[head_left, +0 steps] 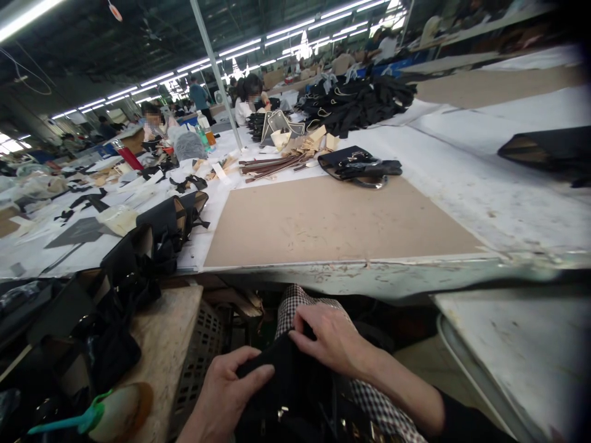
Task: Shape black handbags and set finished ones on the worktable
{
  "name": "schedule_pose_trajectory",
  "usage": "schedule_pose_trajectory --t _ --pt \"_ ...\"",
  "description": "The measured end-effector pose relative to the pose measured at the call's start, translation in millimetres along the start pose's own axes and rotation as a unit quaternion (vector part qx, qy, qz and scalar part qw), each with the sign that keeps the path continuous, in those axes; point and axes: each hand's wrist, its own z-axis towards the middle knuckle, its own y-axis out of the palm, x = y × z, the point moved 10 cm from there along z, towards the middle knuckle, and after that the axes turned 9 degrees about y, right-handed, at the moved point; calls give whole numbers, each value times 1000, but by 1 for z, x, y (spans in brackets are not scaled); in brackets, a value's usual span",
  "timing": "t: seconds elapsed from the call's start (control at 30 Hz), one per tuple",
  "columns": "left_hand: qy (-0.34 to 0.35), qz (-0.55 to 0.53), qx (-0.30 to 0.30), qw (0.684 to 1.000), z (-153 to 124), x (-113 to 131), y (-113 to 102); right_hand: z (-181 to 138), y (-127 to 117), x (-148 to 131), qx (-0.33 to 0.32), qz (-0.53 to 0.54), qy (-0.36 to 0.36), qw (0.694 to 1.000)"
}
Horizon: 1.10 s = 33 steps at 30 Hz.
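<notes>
A black bag with small metal fittings lies across my lap, over a checkered cloth. My left hand grips its upper edge on the left, thumb on the near side and fingers behind. Farther right, my right hand pinches the same edge between thumb and bent fingers. The bag's lower part runs out of the bottom of the view.
Brown board covers the table ahead, with another black bag at its far edge. Several black bags line the left. A glue bottle with a green nozzle stands on the wooden bench. Co-workers sit farther back.
</notes>
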Motion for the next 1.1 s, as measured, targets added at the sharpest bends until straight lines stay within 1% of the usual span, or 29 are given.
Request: schedule_pose_trajectory --t 0.07,0.13,0.23,0.33,0.43,0.53,0.63,0.73,0.83,0.9,1.0,1.03,1.1 --pt "17 9 4 1000 1 5 -2 1 -1 0 -7 16 2 1000" --pt "43 46 2 998 1 14 -2 2 -1 -5 -23 27 -17 999" --pt "89 116 -11 989 -1 30 0 2 3 -17 -53 3 -74 996" --pt "121 149 -17 981 -4 43 6 0 12 -33 -82 -16 -132 988" --pt "136 172 -17 976 -7 50 9 -1 21 -45 -110 8 -174 979" --pt "147 191 -27 970 -11 49 11 -3 24 -48 -140 36 -185 972" --pt "128 196 -34 971 -18 41 3 -5 21 -45 -185 55 -178 965" --pt "77 184 -30 980 -29 29 -9 -6 14 -42 -217 46 -160 962" --pt "35 144 -15 989 -43 21 -16 -7 11 -43 -220 31 -161 962" --pt "36 137 5 990 -49 20 -17 -6 14 -44 -213 26 -167 962" --pt "63 198 25 978 -52 27 -21 -6 19 -43 -197 16 -167 966" --pt "68 232 22 970 -51 30 -22 -6 19 -42 -189 13 -166 968" --pt "59 293 -9 954 -46 38 -24 -9 18 -41 -166 4 -163 973"
